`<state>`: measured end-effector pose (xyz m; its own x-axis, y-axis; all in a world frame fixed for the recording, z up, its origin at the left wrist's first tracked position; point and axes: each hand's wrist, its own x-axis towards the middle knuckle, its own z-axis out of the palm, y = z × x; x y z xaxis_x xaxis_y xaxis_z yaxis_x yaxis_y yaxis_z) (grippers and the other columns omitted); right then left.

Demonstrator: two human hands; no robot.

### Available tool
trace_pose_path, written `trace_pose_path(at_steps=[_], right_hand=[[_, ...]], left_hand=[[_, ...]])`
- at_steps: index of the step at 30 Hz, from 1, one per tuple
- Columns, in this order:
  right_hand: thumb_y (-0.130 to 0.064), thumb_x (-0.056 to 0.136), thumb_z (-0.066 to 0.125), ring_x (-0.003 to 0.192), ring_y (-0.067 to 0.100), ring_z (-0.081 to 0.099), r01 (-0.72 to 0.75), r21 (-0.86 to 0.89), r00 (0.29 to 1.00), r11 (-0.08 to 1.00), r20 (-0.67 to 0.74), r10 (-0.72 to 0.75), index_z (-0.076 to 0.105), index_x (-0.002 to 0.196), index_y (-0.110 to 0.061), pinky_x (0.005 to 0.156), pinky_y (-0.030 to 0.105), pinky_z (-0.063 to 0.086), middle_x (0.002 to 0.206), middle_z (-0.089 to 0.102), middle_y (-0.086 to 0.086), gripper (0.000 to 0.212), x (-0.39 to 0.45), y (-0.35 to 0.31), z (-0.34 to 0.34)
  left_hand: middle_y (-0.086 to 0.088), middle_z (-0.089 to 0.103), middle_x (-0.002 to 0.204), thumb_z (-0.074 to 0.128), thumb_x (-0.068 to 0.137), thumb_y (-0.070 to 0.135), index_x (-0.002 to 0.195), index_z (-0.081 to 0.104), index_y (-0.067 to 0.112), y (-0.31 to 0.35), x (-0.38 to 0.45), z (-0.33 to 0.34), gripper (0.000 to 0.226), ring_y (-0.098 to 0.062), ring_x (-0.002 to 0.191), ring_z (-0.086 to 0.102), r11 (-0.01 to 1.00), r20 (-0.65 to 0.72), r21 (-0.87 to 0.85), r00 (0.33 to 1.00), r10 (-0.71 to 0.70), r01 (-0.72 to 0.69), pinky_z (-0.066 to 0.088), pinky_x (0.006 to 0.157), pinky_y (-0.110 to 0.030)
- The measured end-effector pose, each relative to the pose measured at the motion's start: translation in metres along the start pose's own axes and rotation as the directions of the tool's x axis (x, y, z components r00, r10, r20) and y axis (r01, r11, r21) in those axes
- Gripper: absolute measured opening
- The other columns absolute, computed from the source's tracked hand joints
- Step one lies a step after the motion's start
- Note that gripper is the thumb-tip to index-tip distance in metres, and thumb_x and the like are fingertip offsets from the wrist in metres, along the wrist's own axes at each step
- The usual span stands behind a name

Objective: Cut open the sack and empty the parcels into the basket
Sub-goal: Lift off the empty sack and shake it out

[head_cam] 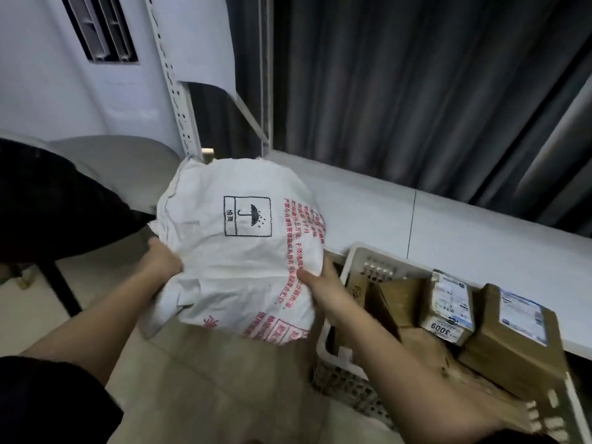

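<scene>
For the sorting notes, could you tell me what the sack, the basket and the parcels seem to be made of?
Sack: probably woven plastic cloth, matt white, creased, printed red and black. Basket: likely rigid plastic, pale, perforated walls. Parcels: brown cardboard boxes with white paper labels.

Tiled floor (205,373): pale perforated plastic basket (333,376) stands on it, just beside a low white shelf (448,225). Basket holds brown cardboard parcels (512,341) with labels.
</scene>
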<state>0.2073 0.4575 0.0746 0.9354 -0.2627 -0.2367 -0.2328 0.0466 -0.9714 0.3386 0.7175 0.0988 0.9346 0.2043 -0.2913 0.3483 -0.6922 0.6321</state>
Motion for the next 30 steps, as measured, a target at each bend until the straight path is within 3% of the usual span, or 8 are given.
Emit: trace_pose_path(at_steps=[5,9,13,19,22,25,28,30], right_hand=[[-0.013,0.090,0.056,0.112,0.027,0.058,-0.166,0.198,0.975,0.966,-0.111,0.191,0.030,0.138,-0.030,0.095,0.055,0.048,0.127,0.056,0.002,0.057,0.049,0.076,0.047],[-0.012,0.093,0.053,0.103,0.025,0.064,-0.233,0.282,0.951,0.931,-0.136,0.279,0.029,0.136,-0.037,0.085,0.052,0.055,0.122,0.059,0.001,0.054,0.075,0.124,0.067],[-0.010,0.093,0.052,0.101,0.029,0.065,-0.327,0.321,0.899,0.889,-0.184,0.397,0.034,0.135,-0.033,0.086,0.053,0.054,0.122,0.061,0.004,0.051,0.093,0.175,0.076],[-0.017,0.094,0.048,0.086,0.032,0.069,-0.411,0.393,0.771,0.823,-0.333,0.543,0.044,0.122,-0.026,0.082,0.050,0.056,0.102,0.068,0.009,0.029,0.108,0.239,0.062],[-0.027,0.082,0.058,0.099,0.034,0.062,-0.524,0.110,0.742,0.845,-0.428,0.516,0.040,0.130,-0.013,0.092,0.050,0.050,0.118,0.060,0.019,0.053,0.111,0.258,0.064],[-0.020,0.084,0.062,0.134,0.033,0.035,-0.479,-0.465,0.785,0.745,-0.607,0.126,0.017,0.149,-0.015,0.109,0.049,0.032,0.150,0.031,0.015,0.079,0.119,0.252,0.067],[-0.023,0.081,0.047,0.143,0.029,0.022,-0.187,-0.851,0.841,0.491,-0.397,-0.368,0.025,0.149,-0.018,0.113,0.051,0.017,0.157,0.023,0.006,0.072,0.138,0.225,0.081],[-0.029,0.081,0.046,0.146,0.029,0.012,-0.129,-0.878,0.895,0.460,-0.303,-0.328,0.032,0.146,-0.024,0.114,0.055,0.007,0.159,0.018,0.003,0.067,0.154,0.216,0.097]], left_hand=[[-0.026,0.044,0.136,0.061,0.080,-0.001,0.142,0.027,0.002,-0.037,0.055,0.036,0.071,-0.042,0.123,0.043,0.997,-0.053,-0.079,0.999,-0.002,-0.002,0.036,0.102,-0.044],[-0.016,0.030,0.150,0.061,0.083,0.033,0.144,0.033,0.017,-0.055,0.069,0.077,0.069,-0.035,0.136,0.029,0.980,-0.137,0.154,0.979,0.151,-0.129,0.025,0.112,-0.051],[-0.004,0.016,0.158,0.034,0.093,0.057,0.146,0.027,0.032,-0.087,0.063,0.139,0.059,-0.028,0.146,0.011,0.790,0.107,0.502,0.932,0.347,-0.352,0.009,0.115,-0.054],[0.001,-0.009,0.160,0.025,0.090,0.067,0.150,0.001,0.038,-0.162,0.074,0.206,0.071,-0.030,0.147,-0.009,0.686,0.249,0.651,0.945,0.211,-0.324,0.008,0.113,-0.061],[0.004,-0.014,0.160,0.025,0.089,0.068,0.149,-0.006,0.041,-0.181,0.085,0.227,0.073,-0.031,0.147,-0.006,0.726,0.292,0.615,0.944,0.154,-0.309,0.017,0.114,-0.057],[-0.002,-0.006,0.161,0.020,0.087,0.069,0.150,-0.001,0.037,-0.182,0.097,0.242,0.074,-0.036,0.146,0.002,0.707,0.300,0.608,0.929,0.215,-0.360,0.024,0.113,-0.054],[-0.013,0.026,0.155,0.017,0.085,0.069,0.148,0.029,0.027,-0.179,0.107,0.244,0.076,-0.039,0.141,0.025,0.669,0.245,0.604,0.900,0.362,-0.433,0.030,0.107,-0.055],[-0.017,0.050,0.138,0.031,0.087,0.054,0.132,0.053,0.017,-0.175,0.103,0.243,0.062,-0.037,0.127,0.045,0.627,0.141,0.623,0.855,0.499,-0.469,0.031,0.103,-0.053]])
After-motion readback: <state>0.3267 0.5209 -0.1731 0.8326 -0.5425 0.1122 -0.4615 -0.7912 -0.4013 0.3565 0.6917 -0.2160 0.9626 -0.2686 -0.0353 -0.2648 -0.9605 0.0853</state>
